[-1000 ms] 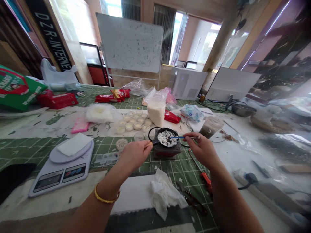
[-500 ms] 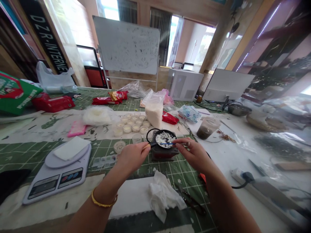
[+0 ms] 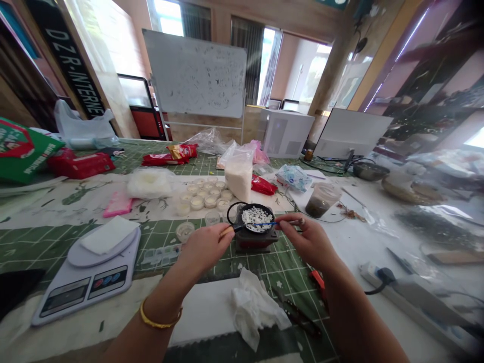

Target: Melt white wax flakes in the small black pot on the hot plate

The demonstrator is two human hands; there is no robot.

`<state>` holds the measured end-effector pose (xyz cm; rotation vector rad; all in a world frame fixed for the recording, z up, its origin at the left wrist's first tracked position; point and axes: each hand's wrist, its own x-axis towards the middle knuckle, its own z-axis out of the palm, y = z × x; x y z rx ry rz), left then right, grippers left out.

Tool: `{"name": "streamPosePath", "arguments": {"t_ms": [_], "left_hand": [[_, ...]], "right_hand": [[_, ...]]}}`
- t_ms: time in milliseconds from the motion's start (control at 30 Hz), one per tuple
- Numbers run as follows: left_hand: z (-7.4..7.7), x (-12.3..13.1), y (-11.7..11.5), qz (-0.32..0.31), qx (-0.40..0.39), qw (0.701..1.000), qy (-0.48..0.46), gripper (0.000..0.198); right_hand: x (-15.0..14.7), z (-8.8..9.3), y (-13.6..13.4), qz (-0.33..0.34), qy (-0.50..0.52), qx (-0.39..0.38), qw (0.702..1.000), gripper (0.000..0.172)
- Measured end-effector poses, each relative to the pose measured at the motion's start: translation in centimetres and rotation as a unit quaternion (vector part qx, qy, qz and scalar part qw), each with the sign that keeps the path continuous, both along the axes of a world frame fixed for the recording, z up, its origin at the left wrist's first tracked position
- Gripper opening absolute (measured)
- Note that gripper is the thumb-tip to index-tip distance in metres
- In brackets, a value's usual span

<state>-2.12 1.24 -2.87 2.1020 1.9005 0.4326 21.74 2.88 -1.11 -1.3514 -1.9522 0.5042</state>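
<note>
My left hand [image 3: 206, 245] is closed around the handle of a small black frying pan [image 3: 238, 227], whose light-coloured handle end shows by the fingers. White pellets [image 3: 257, 216] cover most of the pan's bottom. Between the thumb and fingers of my right hand [image 3: 304, 241] is a thin stick [image 3: 269, 223] with a blue part, its tip lying among the pellets. Under the pan stands a small dark, reddish burner [image 3: 257, 244]. A black loop of cable or wire [image 3: 229, 212] curves beside the pan's left side.
Small round cups [image 3: 204, 194] and a bag of pale grains [image 3: 239, 176] stand behind the pan. A kitchen scale [image 3: 91, 272] lies left. Crumpled tissue [image 3: 251, 307] and pliers-like tools [image 3: 298, 312] lie in front. A plastic cup of dark contents [image 3: 321, 201] and a power strip [image 3: 412, 297] are right.
The stick and my right hand have shifted slightly right, and the white pellets are spread differently in the pan. My left hand keeps its hold on the handle.
</note>
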Motion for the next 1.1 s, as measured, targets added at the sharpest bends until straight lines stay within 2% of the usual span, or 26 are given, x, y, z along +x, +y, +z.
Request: {"name": "streamPosePath", "arguments": {"t_ms": [67, 133, 200, 267, 433, 600, 800, 900, 1100], "left_hand": [[0.0, 0.0, 0.0, 0.003, -0.002, 1.000, 0.003, 0.034], [0.0, 0.0, 0.0, 0.002, -0.003, 1.000, 0.006, 0.034], [0.0, 0.0, 0.0, -0.002, 0.000, 1.000, 0.011, 0.034], [0.0, 0.0, 0.0, -0.009, 0.000, 1.000, 0.019, 0.035], [-0.3, 0.0, 0.1, -0.008, 0.008, 1.000, 0.020, 0.035], [-0.2, 0.0, 0.2, -0.012, 0.009, 1.000, 0.023, 0.034], [0.1, 0.2, 0.1, -0.010, -0.001, 1.000, 0.021, 0.034], [0.1, 0.2, 0.1, -0.011, -0.002, 1.000, 0.025, 0.034], [0.1, 0.2, 0.1, -0.012, -0.009, 0.999, 0.031, 0.034]], "right_hand": [[0.2, 0.5, -0.1, 0.005, -0.017, -0.008, 1.000, 0.022], [0.5, 1.1, -0.3, -0.022, -0.024, -0.004, 0.999, 0.021], [0.7, 1.6, -0.4, -0.054, -0.005, 0.004, 0.998, 0.021], [0.9, 1.9, -0.5, -0.058, 0.012, 0.003, 0.998, 0.021], [0.5, 1.4, -0.1, -0.034, -0.023, -0.008, 0.999, 0.020], [0.9, 0.8, 0.7, -0.083, -0.036, 0.062, 0.994, 0.024], [0.8, 0.8, 0.3, -0.039, -0.097, 0.096, 0.990, 0.024], [0.8, 0.9, 0.3, -0.072, -0.114, 0.121, 0.983, 0.026], [0.9, 1.1, 0.2, -0.049, -0.112, 0.089, 0.988, 0.024]]}}
